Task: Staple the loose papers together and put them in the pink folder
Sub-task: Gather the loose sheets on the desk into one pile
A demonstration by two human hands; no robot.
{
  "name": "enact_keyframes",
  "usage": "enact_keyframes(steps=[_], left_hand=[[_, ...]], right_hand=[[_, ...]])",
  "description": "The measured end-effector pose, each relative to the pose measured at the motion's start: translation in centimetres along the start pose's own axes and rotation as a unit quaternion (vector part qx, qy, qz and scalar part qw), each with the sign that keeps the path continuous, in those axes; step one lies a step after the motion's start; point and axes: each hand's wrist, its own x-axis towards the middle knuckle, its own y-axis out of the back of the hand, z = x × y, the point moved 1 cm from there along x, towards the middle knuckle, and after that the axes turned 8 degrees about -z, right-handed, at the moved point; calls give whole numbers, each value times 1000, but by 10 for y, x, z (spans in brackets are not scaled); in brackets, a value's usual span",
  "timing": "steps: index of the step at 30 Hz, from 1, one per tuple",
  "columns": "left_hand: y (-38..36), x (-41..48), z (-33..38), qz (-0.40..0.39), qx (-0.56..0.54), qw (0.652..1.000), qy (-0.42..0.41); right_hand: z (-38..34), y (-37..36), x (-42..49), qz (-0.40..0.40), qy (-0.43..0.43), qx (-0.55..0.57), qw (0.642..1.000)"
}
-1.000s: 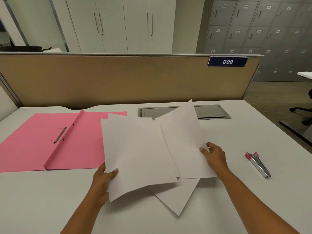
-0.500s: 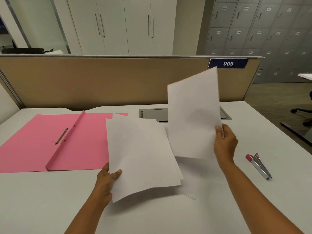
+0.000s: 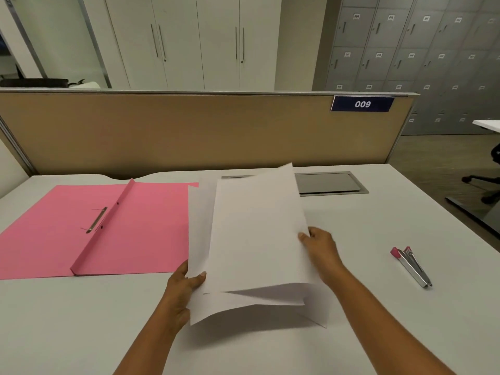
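Note:
Several loose white papers (image 3: pixel 254 239) are held together above the white desk (image 3: pixel 378 320), roughly stacked but with uneven edges. My left hand (image 3: pixel 184 288) grips their lower left edge, thumb on top. My right hand (image 3: pixel 322 247) pinches the right edge of the top sheet. The pink folder (image 3: pixel 108 228) lies open flat on the desk to the left, its metal fastener (image 3: pixel 96 220) showing beside the spine. A pink and silver stapler (image 3: pixel 411 266) lies on the desk to the right, apart from both hands.
A tan partition (image 3: pixel 189 131) with a blue "009" label (image 3: pixel 362 104) runs along the desk's far edge. A grey cable hatch (image 3: pixel 330 182) is set in the desk behind the papers. An office chair base (image 3: pixel 484 185) stands on the floor at far right.
My right hand has brought its raised sheet down and to the left onto the sheets in my left hand. The papers now overlap in one rough stack.

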Motion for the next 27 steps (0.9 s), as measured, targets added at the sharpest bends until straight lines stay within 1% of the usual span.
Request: enact_keyframes(steps=[3, 4, 6, 8, 10, 11, 13, 15, 17, 19, 20, 21, 23, 27], left_hand=[[-5, 0, 3, -18, -4, 1000, -3], [-6, 0, 4, -29, -5, 1000, -5], [-11, -1, 7, -50, -12, 999, -6], [-17, -2, 11, -69, -11, 998, -2], [-24, 1, 13, -73, 15, 997, 4], [-28, 3, 16, -72, 35, 997, 8], [-39, 5, 21, -82, 81, 993, 12], [-51, 9, 27, -97, 133, 986, 24], [-60, 15, 33, -103, 165, 981, 23], [-64, 26, 36, -94, 194, 976, -1], [-64, 33, 35, -80, 239, 967, -20], [-62, 39, 33, -62, 301, 951, -34], [-59, 49, 27, -29, 423, 905, -43], [-61, 63, 11, -31, 565, 824, -19]], right_hand=[[12, -6, -4, 6, -16, -24, 1000], [15, -7, -4, 10, -22, -24, 999], [21, -4, -2, -6, -46, 1, 999], [27, 0, -2, -42, -89, 79, 992], [35, 3, 0, -68, -135, 165, 975], [38, 4, 1, -72, -144, 188, 969], [44, 9, 3, -54, -143, 208, 966], [52, 14, 4, -35, -144, 251, 957], [62, 19, 6, -35, -149, 322, 935], [70, 23, 7, -46, -146, 381, 912], [74, 24, 9, -48, -142, 404, 902], [76, 26, 10, -46, -136, 423, 895], [80, 29, 12, -36, -132, 452, 882], [86, 31, 15, -13, -140, 479, 867]])
